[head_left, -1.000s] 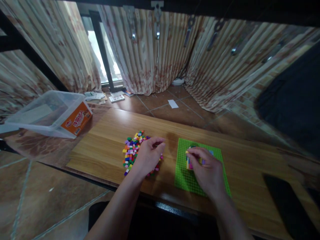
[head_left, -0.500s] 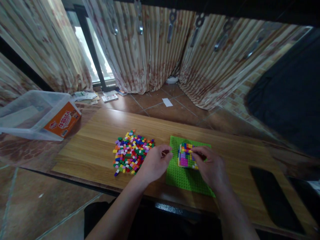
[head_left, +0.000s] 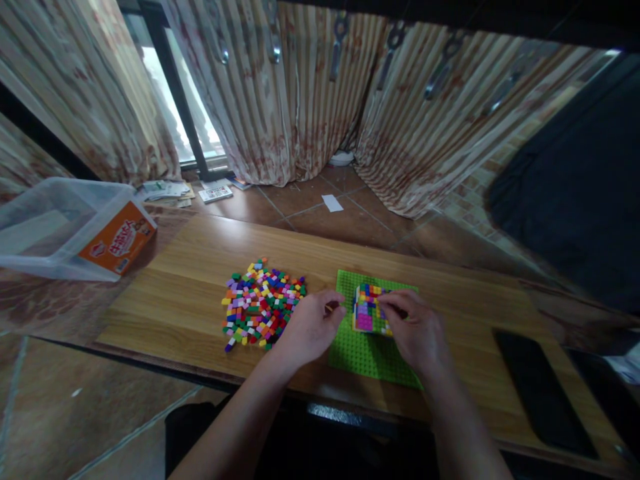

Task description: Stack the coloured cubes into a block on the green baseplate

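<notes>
A green studded baseplate [head_left: 350, 353] lies on the wooden table, carrying a block of toy building bricks [head_left: 367, 310] in many colours. My right hand [head_left: 415, 327] is over the block's right side, thumb and forefinger pinched together at its top; whatever is between those fingertips is too small to name. Left of the block, my left hand [head_left: 313, 327] hovers over the baseplate's edge with its fingers curled in. A small yellowish piece, seemingly a brick, shows between them. Beside this hand spreads a loose pile of small coloured bricks [head_left: 260, 303], partly hidden by it.
A clear plastic bin [head_left: 65, 230] with an orange label stands at the table's left end. Toward the right lies a dark, flat, phone-shaped object [head_left: 545, 393]. Curtains [head_left: 320, 100] hang beyond the table, with papers [head_left: 165, 191] on the floor near the window.
The whole view has shifted slightly, so things on the table appear a little further left. Both hands keep nearly the same pose, the right still pinching at the brick block.
</notes>
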Motion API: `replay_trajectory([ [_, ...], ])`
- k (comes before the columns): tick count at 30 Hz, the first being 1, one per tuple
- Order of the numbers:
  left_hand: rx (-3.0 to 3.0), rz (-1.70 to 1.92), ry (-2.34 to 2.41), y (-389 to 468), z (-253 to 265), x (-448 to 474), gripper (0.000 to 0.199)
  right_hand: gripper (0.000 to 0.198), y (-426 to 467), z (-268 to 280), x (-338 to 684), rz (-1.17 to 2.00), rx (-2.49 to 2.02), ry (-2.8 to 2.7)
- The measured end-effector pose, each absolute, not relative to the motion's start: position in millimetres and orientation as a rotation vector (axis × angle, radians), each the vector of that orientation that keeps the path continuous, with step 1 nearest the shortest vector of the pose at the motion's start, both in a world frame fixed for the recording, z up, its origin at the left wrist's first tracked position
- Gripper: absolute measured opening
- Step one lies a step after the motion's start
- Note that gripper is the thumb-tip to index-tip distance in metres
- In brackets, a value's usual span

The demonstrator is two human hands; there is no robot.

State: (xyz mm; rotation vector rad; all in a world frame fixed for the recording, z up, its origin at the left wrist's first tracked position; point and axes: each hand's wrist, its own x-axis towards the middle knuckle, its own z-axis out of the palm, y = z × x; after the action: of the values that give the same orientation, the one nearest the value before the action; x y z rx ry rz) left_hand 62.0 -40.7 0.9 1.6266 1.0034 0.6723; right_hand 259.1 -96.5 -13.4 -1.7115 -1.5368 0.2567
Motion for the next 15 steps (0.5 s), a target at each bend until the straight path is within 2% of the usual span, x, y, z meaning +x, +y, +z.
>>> replay_trajectory([
  [6,1.686,0.670,1.005,-40.0,1.4,61.3,0.018,0.020,-96.8,-14.3,259.3,0.252,-1.740,-1.526],
  [15,1.711,0.659,0.997,-40.6,2.3,61.1,0.021,0.031,-97.4,-10.7,264.5,0.252,-1.876,-1.257],
])
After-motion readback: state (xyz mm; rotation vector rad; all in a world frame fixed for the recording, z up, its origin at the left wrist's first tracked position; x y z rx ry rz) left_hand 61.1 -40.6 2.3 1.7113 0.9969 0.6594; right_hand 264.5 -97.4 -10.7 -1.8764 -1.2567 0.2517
